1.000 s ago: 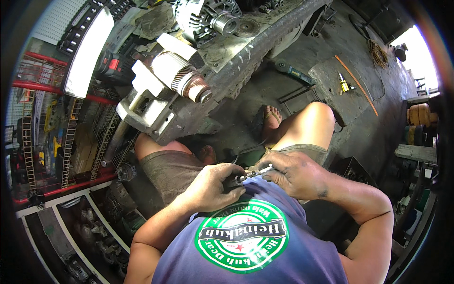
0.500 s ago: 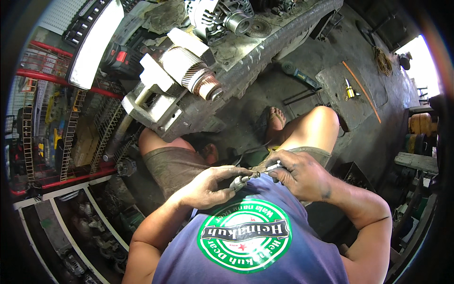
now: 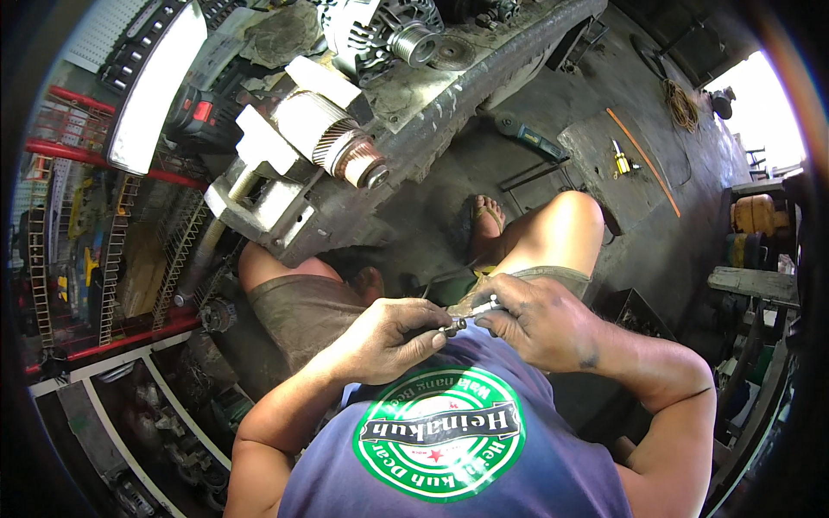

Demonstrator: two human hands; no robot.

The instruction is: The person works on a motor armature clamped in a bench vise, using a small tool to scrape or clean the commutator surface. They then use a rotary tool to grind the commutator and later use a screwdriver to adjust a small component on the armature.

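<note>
We held a small silvery metal part, short and rod-like, close to our chest above our lap, pinched between both hands. Our left hand was closed on its near end, thumb and fingertips pressed together around a darker knob of metal, and our right hand was clamped on the brighter far end. Both hands looked dark with grease. What kind of part it was, we could not tell, for it showed too small.

We judged the chief risk to be a slip. Greasy fingers on so small a piece could let it spring loose, and below it lay only our grey-brown shorts, our sandalled foot and the stained concrete floor, where a small part could roll off among the clutter. Twisting the two ends against each other with too much force might also have bent or stripped the piece, or pinched a fingertip.

The heavy grimy workbench edge stood just ahead of our knees, with a white-painted vise gripping a copper-tipped armature, and a silver alternator behind it. Leaning forward carelessly could have brought a knee against that bench. Well apart on the floor lay a yellow-handled tool and an orange strip.
</note>
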